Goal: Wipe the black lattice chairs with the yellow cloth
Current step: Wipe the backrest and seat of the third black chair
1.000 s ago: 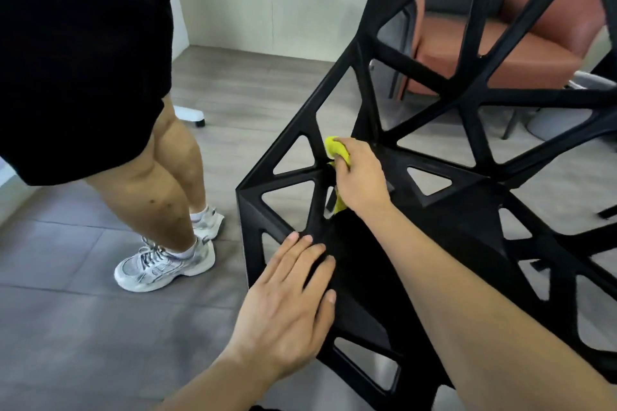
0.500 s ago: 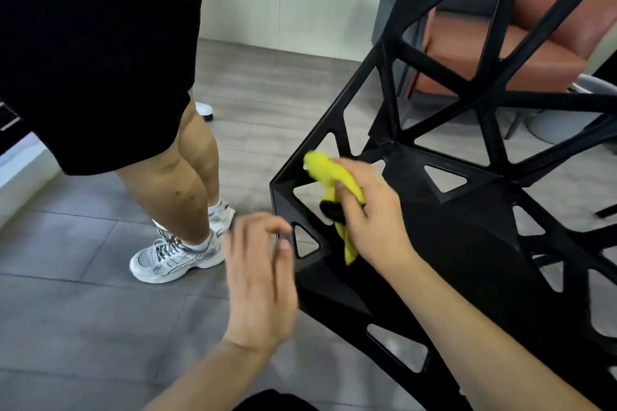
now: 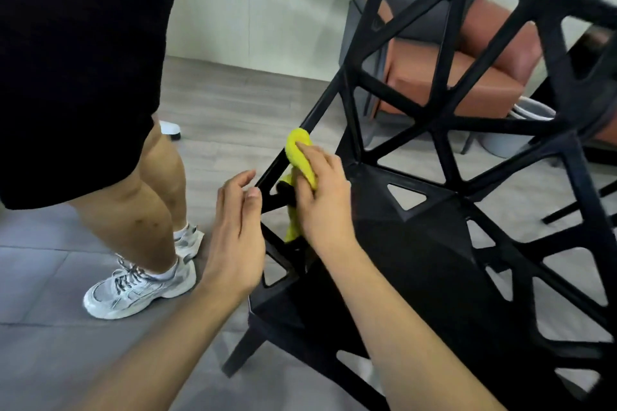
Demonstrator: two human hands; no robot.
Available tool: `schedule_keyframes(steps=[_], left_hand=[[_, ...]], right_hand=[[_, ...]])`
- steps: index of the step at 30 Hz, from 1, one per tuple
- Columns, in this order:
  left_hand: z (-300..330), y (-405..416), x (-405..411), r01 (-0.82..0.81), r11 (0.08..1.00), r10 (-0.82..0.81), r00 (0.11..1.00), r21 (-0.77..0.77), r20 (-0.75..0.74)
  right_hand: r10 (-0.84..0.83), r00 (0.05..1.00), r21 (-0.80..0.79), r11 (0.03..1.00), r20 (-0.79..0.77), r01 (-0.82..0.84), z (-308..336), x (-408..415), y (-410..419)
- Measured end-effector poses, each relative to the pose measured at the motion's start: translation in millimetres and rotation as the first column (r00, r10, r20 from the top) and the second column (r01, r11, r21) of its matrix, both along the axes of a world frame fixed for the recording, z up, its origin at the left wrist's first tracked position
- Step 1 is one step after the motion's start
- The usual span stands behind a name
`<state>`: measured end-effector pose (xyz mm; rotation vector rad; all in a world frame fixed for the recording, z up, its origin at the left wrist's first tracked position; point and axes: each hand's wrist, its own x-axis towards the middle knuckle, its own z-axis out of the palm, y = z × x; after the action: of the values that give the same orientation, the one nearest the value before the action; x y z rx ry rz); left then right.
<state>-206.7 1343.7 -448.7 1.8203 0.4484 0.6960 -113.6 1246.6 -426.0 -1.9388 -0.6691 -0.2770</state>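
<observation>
Your right hand (image 3: 322, 197) reaches in from the lower right, forearm stretched across the seat of the black lattice chair (image 3: 444, 237), fingers curled over the yellow cloth (image 3: 300, 160) and pressing it against a slanting strut at the chair's front left corner. The cloth bunches above your knuckles and a strip of it trails down below the palm, partly behind the strut. Your grip there is clenched around the cloth.

Your left hand (image 3: 237, 237) comes up from the lower left, held edge-on just beside the same corner, fingers loosely bent and holding nothing; the thumb tip sits close to the strut, and contact cannot be confirmed.

The chair fills the right half of the view, its backrest blurred at the upper right and its lower frame cut off by the bottom edge. One front leg (image 3: 245, 354) meets the grey floor (image 3: 60, 360).

A second person (image 3: 83, 60) stands at left in black shorts, shown only from waist to feet, with white trainers (image 3: 140, 284). Behind the lattice, an orange-brown armchair (image 3: 467, 83) is seen in pieces through the openings, beside a pale round object too blurred to identify.
</observation>
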Motion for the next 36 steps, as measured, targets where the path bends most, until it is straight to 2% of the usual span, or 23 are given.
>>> schedule_keyframes(steps=[2, 3, 6, 8, 10, 12, 14, 16, 19, 24, 26, 29, 30, 32, 34, 36], left_hand=[[-6.6, -4.9, 1.2, 0.050, 0.998, -0.051, 0.999, -0.035, -0.020], [-8.2, -6.0, 1.3, 0.057, 0.996, -0.058, 0.998, -0.065, -0.015], [-7.5, -9.2, 1.9, 0.034, 0.993, -0.035, 0.999, -0.117, -0.005], [-6.0, -13.9, 0.5, 0.018, 0.998, -0.020, 0.999, -0.067, -0.041], [-3.9, -18.6, -1.3, 0.012, 0.999, -0.009, 0.998, 0.041, -0.061], [-3.3, -24.3, -3.5, -0.014, 0.976, 0.035, 0.995, 0.215, -0.091], [-4.3, -35.4, -4.0, -0.006, 0.866, 0.082, 0.988, 0.500, -0.131], [-10.4, -53.9, -1.7, 0.108, 0.741, -0.004, 0.988, 0.662, -0.157], [-20.8, -79.6, 10.1, 0.290, 0.663, -0.164, 0.956, 0.690, -0.244], [-26.4, -97.0, 42.9, 0.539, 0.483, -0.164, 0.830, 0.690, -0.533], [-29.5, -96.1, 45.6, 0.575, 0.466, -0.158, 0.802, 0.673, -0.576], [-31.1, -96.8, 43.1, 0.573, 0.484, -0.152, 0.799, 0.661, -0.582], [-31.1, -97.8, 42.0, 0.569, 0.486, -0.147, 0.801, 0.663, -0.580], [-30.2, -99.3, 41.0, 0.556, 0.479, -0.129, 0.810, 0.679, -0.573], [-29.6, -100.2, 40.7, 0.569, 0.464, -0.122, 0.800, 0.679, -0.587], [-28.8, -100.9, 40.7, 0.566, 0.466, -0.121, 0.802, 0.680, -0.585]], right_hand=[[0.062, 0.993, 0.008, 0.998, -0.105, -0.061, -8.7, -8.9, 12.6], [0.108, 0.990, -0.030, 0.993, -0.092, -0.111, -18.4, -18.9, 10.4], [0.286, 0.952, -0.259, 0.933, 0.109, -0.251, -34.9, -30.2, -11.5], [0.328, 0.921, -0.391, 0.892, 0.211, -0.228, -30.1, -13.5, -18.6], [0.225, 0.921, -0.480, 0.876, 0.318, -0.048, -26.1, 4.0, -20.3], [-0.028, 0.944, -0.552, 0.806, 0.328, 0.216, -24.9, 21.2, -22.1], [-0.211, 0.945, -0.658, 0.679, 0.249, 0.325, -23.2, 41.9, -20.8], [-0.271, 0.945, -0.716, 0.623, 0.183, 0.317, -19.0, 65.1, -20.8], [-0.261, 0.944, -0.770, 0.553, 0.202, 0.318, -14.1, 101.4, -33.7], [-0.305, 0.932, -0.813, 0.481, 0.193, 0.326, -13.9, 151.1, -55.2], [-0.378, 0.909, -0.808, 0.472, 0.175, 0.352, -12.7, 167.5, -66.9], [-0.442, 0.848, -0.692, 0.514, 0.293, 0.507, -15.2, 178.2, -87.4], [-0.428, 0.856, -0.649, 0.569, 0.291, 0.505, -21.4, 176.0, -91.4], [-0.352, 0.922, -0.622, 0.689, 0.161, 0.371, -35.4, 163.7, -91.9], [-0.284, 0.948, -0.676, 0.671, 0.143, 0.303, -48.5, 152.4, -84.7], [-0.298, 0.933, -0.678, 0.645, 0.202, 0.352, -50.8, 155.1, -74.5]])
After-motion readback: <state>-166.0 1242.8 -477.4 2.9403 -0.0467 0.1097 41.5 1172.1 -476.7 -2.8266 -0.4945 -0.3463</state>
